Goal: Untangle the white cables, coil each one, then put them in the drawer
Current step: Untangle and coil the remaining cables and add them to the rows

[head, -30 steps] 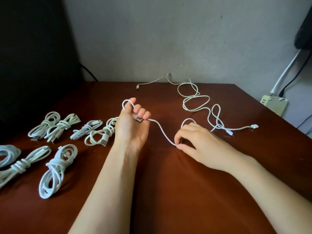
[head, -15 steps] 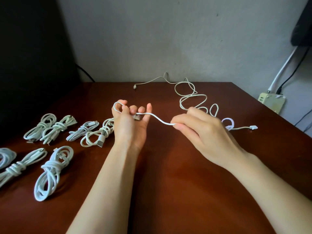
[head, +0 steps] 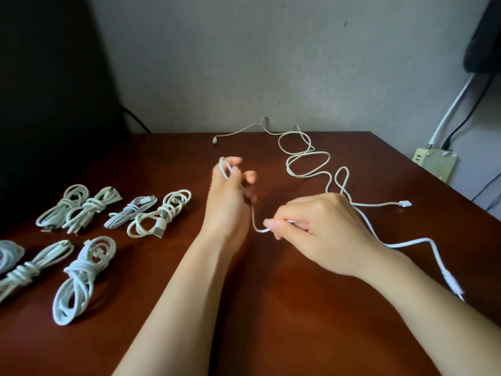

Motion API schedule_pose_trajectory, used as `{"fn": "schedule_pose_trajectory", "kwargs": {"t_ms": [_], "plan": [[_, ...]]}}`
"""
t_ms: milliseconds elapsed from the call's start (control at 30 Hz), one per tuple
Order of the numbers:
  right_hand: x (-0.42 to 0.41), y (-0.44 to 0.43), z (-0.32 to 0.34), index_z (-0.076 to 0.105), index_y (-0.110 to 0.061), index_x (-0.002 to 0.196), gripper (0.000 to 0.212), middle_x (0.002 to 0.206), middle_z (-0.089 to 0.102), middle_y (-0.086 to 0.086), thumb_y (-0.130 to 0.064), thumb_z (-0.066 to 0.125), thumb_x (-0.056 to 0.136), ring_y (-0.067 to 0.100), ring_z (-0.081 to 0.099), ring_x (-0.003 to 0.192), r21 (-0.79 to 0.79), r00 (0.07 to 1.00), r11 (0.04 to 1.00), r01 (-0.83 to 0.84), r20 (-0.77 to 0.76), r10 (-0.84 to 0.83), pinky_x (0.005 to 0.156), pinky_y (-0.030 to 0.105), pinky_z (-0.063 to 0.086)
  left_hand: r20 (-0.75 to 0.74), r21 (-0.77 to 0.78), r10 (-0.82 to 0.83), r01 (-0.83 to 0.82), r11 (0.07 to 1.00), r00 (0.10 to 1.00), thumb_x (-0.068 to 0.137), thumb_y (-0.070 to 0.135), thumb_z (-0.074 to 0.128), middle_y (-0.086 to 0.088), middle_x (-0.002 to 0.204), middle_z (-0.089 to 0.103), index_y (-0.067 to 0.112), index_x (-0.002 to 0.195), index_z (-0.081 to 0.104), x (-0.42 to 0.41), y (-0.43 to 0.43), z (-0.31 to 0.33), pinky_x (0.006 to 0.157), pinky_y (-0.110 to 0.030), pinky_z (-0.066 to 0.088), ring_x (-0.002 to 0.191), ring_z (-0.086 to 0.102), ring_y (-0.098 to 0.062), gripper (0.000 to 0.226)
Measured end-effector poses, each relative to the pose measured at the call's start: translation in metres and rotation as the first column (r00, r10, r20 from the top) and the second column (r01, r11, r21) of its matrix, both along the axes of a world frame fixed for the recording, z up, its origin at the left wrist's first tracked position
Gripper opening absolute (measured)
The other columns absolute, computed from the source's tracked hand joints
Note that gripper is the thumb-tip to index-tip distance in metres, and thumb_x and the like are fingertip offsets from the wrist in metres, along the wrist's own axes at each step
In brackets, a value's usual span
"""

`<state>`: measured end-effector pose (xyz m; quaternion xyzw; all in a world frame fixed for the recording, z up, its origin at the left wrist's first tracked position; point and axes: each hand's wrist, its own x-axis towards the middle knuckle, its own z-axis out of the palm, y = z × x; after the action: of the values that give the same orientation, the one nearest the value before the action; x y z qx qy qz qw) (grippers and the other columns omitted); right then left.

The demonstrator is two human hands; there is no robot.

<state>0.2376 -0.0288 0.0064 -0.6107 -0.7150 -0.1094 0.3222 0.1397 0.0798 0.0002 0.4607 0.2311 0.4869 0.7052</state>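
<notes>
Winding white cable [head: 253, 219] onto left hand [head: 226, 204], fingers [head: 235, 160] curling round first loop, above table [head: 271, 321]; pinching same cable tight in right hand [head: 320, 234], slack trailing past wrist toward table edge. Risking, on next pull, snagging second loose cable [head: 379, 204] lying just behind right hand, or shedding loop from blurred left fingers. Awaiting drawer: coiled bundles [head: 81, 275] lying at left.
</notes>
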Motion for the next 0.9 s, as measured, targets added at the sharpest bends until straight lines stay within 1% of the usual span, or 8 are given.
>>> {"fn": "schedule_pose_trajectory", "kwargs": {"t_ms": [100, 233, 400, 500, 600, 700, 800, 900], "plan": [[0.005, 0.0, 0.003, 0.062, -0.027, 0.059, 0.036, 0.051, 0.053, -0.003, -0.045, 0.049, 0.086, 0.013, 0.048, 0.049, -0.036, 0.973, 0.998, -0.053, -0.227, 0.043, 0.051, 0.034, 0.038, -0.151, 0.049, -0.104, 0.112, 0.992, 0.983, 0.103, 0.009, 0.032, 0.002, 0.063, 0.048, 0.014, 0.1, 0.055, 0.002, -0.005, -0.002, 0.055, -0.028, 0.025, 0.055, 0.031, -0.012, 0.024], [0.011, -0.002, 0.008, 0.062, -0.017, 0.058, 0.035, 0.046, 0.046, -0.009, -0.03, 0.057, 0.089, 0.007, 0.034, 0.044, 0.048, 0.904, 0.997, -0.067, -0.42, 0.081, 0.047, 0.017, 0.025, -0.31, 0.109, -0.248, 0.294, 0.95, 0.918, 0.103, 0.014, 0.035, -0.016, 0.08, 0.055, 0.01, 0.107, 0.063, 0.005, -0.01, -0.007, 0.071, -0.037, 0.035, 0.074, 0.045, -0.027, 0.028], [0.017, 0.002, 0.005, 0.057, -0.02, 0.057, 0.039, 0.055, 0.054, 0.012, -0.041, 0.049, 0.089, 0.023, 0.047, 0.053, 0.113, 0.863, 0.993, 0.027, -0.505, 0.034, 0.056, 0.033, 0.034, -0.325, 0.027, -0.478, 0.513, 0.858, 0.816, 0.102, 0.022, 0.037, 0.006, 0.057, 0.034, 0.021, 0.058, 0.068, 0.0, -0.02, -0.002, 0.048, -0.02, 0.023, 0.051, 0.028, -0.007, 0.054], [0.02, 0.004, 0.005, 0.055, -0.016, 0.056, 0.04, 0.052, 0.049, 0.006, -0.035, 0.052, 0.091, 0.009, 0.044, 0.052, 0.159, 0.848, 0.984, 0.079, -0.53, 0.018, 0.055, 0.017, 0.032, -0.237, -0.118, -0.63, 0.622, 0.774, 0.739, 0.091, 0.041, 0.045, 0.003, 0.062, 0.027, 0.02, 0.077, 0.061, -0.002, -0.023, 0.004, 0.049, -0.021, 0.019, 0.05, 0.023, -0.007, 0.03], [0.024, 0.007, 0.002, 0.057, -0.007, 0.059, 0.038, 0.055, 0.055, 0.004, -0.027, 0.052, 0.091, 0.001, 0.051, 0.056, 0.159, 0.816, 0.982, 0.105, -0.578, 0.007, 0.06, 0.008, 0.037, -0.258, -0.138, -0.712, 0.704, 0.696, 0.654, 0.078, 0.054, 0.051, 0.003, 0.064, 0.027, 0.018, 0.094, 0.055, -0.003, -0.026, 0.005, 0.052, -0.022, 0.017, 0.05, 0.025, -0.006, 0.04], [0.025, 0.008, -0.001, 0.059, 0.005, 0.065, 0.04, 0.062, 0.059, 0.017, -0.023, 0.055, 0.093, 0.004, 0.054, 0.06, 0.145, 0.762, 0.986, 0.08, -0.647, 0.033, 0.059, 0.007, 0.044, -0.293, -0.114, -0.723, 0.728, 0.676, 0.626, 0.081, 0.05, 0.056, 0.004, 0.064, 0.028, 0.016, 0.101, 0.053, -0.002, -0.03, 0.006, 0.052, -0.021, 0.017, 0.05, 0.026, -0.005, 0.04], [0.023, 0.008, -0.001, 0.055, -0.001, 0.062, 0.037, 0.057, 0.056, 0.002, -0.014, 0.053, 0.097, -0.003, 0.051, 0.056, 0.135, 0.807, 0.982, 0.13, -0.589, -0.026, 0.057, 0.002, 0.038, -0.308, -0.101, -0.693, 0.702, 0.705, 0.652, 0.088, 0.037, 0.052, 0.005, 0.063, 0.029, 0.013, 0.103, 0.051, -0.002, -0.03, 0.005, 0.049, -0.019, 0.018, 0.049, 0.025, -0.004, 0.028], [0.026, 0.009, -0.002, 0.054, -0.017, 0.068, 0.03, 0.057, 0.055, -0.014, -0.027, 0.045, 0.095, -0.004, 0.048, 0.059, 0.111, 0.882, 0.97, 0.217, -0.449, -0.146, 0.057, 0.007, 0.033, -0.332, -0.092, -0.657, 0.67, 0.736, 0.677, 0.102, 0.021, 0.039, 0.005, 0.062, 0.029, 0.011, 0.113, 0.042, -0.002, -0.029, 0.002, 0.048, -0.017, 0.019, 0.049, 0.025, -0.004, 0.015]]}}
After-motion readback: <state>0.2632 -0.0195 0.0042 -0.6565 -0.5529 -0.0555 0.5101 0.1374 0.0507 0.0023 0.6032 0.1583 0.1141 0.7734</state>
